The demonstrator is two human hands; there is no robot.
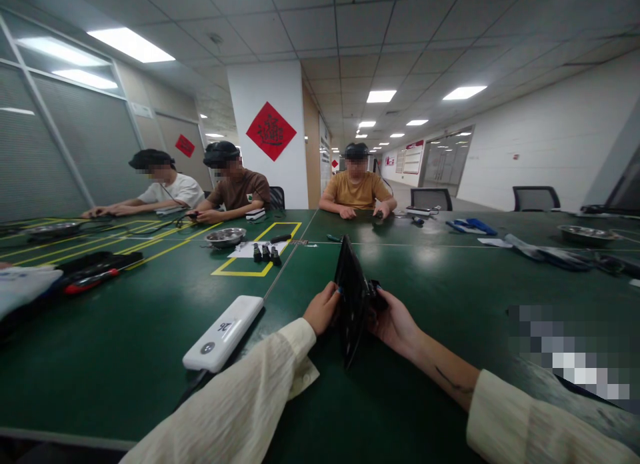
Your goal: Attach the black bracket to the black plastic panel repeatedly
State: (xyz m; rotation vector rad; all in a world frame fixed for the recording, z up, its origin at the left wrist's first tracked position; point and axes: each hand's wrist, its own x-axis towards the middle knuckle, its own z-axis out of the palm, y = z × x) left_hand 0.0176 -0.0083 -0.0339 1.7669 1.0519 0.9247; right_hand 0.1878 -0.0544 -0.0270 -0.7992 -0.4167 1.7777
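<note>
Two hands hold one thin black panel, nearly upright and seen almost edge-on, above the near middle of our green surface. Our left grip is closed on its left side; our right grip is clasped around a small black part against its right side. We cannot tell whether the panel's lower edge touches the surface.

To our left, a white box marked 26 lies near our sleeve, apart from the panel. Beyond it are yellow tape lines, a sheet of white paper with small black pieces on or beside it, and a metal bowl. A red-and-black tool lies farther left. To our right, well apart from our grip, we see a pixelated patch, gray cloth-like items, a blue item and another metal bowl.

Three people in dark headsets sit around the surface: one opposite us in a mustard shirt, one in a brown shirt and one in a white shirt. Behind are a white pillar with a red diamond sign, mesh-backed chairs and lit ceiling panels.

The panel looks dark and glossy, with a narrow, slightly curved outline.
</note>
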